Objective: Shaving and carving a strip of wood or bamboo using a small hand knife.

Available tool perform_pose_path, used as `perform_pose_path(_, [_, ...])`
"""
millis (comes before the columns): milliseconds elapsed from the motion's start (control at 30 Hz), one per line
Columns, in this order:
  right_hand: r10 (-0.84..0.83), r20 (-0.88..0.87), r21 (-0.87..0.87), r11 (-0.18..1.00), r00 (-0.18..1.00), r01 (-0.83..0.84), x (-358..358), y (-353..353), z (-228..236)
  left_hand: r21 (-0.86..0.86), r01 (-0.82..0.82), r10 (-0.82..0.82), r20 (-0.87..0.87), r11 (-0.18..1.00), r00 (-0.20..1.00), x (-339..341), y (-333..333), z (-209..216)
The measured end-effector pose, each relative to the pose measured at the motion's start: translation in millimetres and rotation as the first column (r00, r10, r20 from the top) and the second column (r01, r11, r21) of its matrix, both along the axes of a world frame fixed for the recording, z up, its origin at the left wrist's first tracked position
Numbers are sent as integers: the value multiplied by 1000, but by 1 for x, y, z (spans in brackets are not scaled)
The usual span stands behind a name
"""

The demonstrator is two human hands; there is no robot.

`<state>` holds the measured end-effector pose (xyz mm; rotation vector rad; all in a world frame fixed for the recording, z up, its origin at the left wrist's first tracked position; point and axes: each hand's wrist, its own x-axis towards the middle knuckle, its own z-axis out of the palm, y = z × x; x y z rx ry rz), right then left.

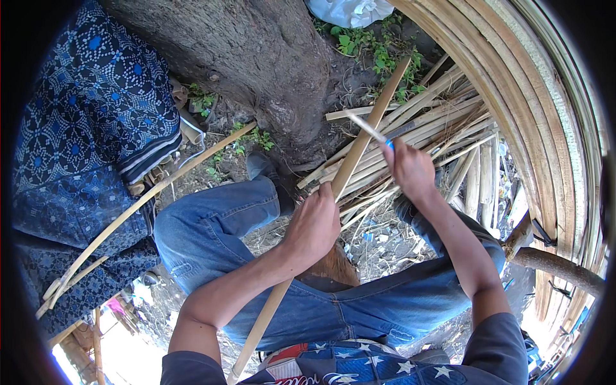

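Left hand [316, 221] squeezes long tan bamboo strip [357, 154]; right hand [412, 170] squeezes blue-handled knife [380, 137]. Strip seems unfinished; thin pale wooden sticks [443, 106] beyond maybe done.

The wooden strip [351, 159] is tan, the knife handle [389, 144] bright blue. The jeans [205, 221] are faded blue; the shirt [391, 368] navy with white stars. The cloth [96, 96] is near-black with white dots and blue flowers.

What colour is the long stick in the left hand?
Light brown. The stick in the left hand shows best in the head view.
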<state>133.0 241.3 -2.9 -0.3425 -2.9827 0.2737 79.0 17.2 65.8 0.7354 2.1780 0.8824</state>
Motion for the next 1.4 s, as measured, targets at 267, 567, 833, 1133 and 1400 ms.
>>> perform_pose_path(267, [-194, -31, -8, 981, 981, 194, -7, 27, -13, -54, 59, -57, 27, 997, 998, 5, -2, 0])
perform_pose_path(567, [326, -252, -33, 938, 911, -344, 10, -42, 17, 30, 9, -10, 11, 999, 1000, -4, -3, -4])
perform_pose_path(833, [33, -108, 62, 998, 994, -27, 0, 16, -4, 8, 30, -30, 76, 1000, 997, 5, -8, 8])
perform_pose_path(1133, [-563, 201, -45, 812, 801, 582, 5, 115, -25, 2, 187, -187, 8, 982, 982, 22, -16, 6])
perform_pose_path(1400, [-600, -57, -134, 797, 798, 589, 1, 113, -21, -12, 72, -70, 152, 997, 986, 0, -9, -3])
